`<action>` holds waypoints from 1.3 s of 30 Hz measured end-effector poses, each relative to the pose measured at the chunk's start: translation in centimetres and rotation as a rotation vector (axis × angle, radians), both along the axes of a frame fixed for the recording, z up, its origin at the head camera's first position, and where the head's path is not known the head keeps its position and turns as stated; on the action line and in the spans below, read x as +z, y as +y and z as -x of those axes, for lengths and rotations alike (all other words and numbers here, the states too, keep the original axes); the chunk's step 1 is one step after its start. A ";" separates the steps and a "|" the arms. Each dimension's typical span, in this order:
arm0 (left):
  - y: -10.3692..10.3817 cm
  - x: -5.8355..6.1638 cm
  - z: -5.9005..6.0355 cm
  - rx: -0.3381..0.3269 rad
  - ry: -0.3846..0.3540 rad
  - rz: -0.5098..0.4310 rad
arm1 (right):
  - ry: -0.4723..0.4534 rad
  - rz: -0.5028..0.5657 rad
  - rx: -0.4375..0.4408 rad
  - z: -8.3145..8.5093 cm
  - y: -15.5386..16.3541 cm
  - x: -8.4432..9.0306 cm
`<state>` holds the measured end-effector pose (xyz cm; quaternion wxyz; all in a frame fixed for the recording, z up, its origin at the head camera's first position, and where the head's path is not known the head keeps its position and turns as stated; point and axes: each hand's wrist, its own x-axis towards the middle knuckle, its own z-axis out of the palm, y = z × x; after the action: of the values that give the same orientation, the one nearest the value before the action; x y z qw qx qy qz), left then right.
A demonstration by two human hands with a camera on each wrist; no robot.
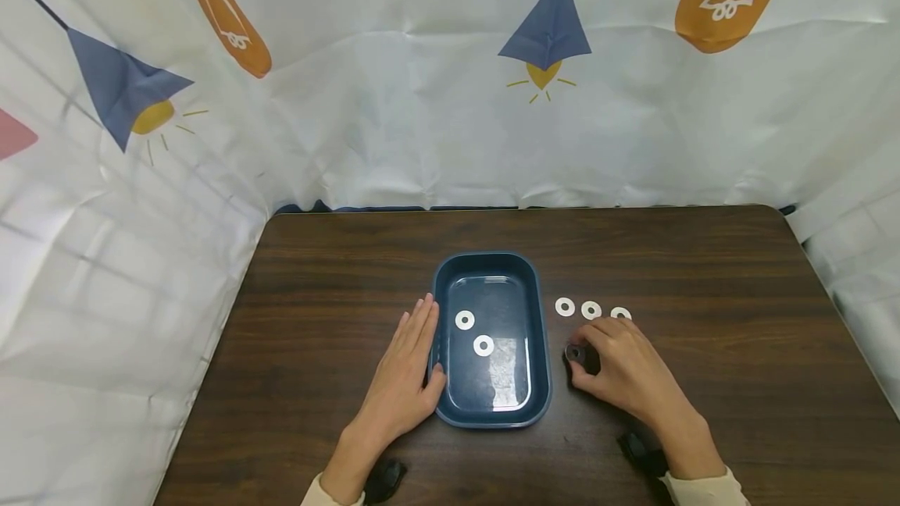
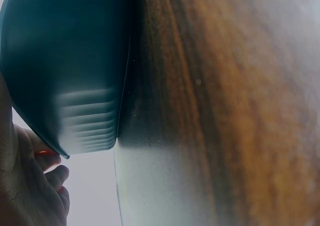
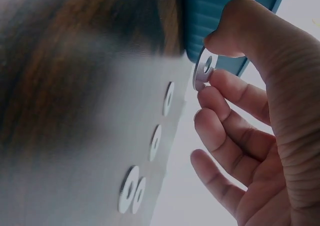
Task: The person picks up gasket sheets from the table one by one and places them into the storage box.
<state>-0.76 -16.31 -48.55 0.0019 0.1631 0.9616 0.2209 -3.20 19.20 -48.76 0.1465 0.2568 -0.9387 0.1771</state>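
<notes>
A dark blue tray [image 1: 541, 334] stands mid-table with two white washers [image 1: 465, 319] [image 1: 483, 345] lying in it. My left hand [image 1: 411, 365] lies flat on the table with straight fingers against the tray's left wall [image 2: 65, 71]. Just right of the tray, my right hand [image 1: 578, 358] pinches one washer [image 3: 204, 68] between thumb and forefinger, held a little above the wood. More washers [image 1: 565, 306] [image 1: 591, 309] lie in a row on the table beyond the right hand; the right wrist view shows several of them [image 3: 156, 142].
The dark wooden table [image 1: 703, 272] is walled behind and at both sides by a white printed sheet [image 1: 422, 115]. A black strap camera [image 1: 383, 479] sits at each wrist near the front edge.
</notes>
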 end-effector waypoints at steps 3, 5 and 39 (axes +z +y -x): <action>0.0 0.0 0.0 -0.002 0.007 0.003 | 0.018 0.002 0.013 0.1 0.0 0.3; 0.0 0.0 0.0 -0.003 0.008 0.002 | 0.034 0.008 0.022 0.2 0.0 0.6; 0.0 -0.1 0.0 0.004 -0.009 0.000 | -0.041 0.032 0.085 2.7 -1.1 5.3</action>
<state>-0.73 -16.36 -48.63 0.0059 0.1603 0.9618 0.2218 -5.87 18.13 -43.46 0.1235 0.2905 -0.9268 0.2033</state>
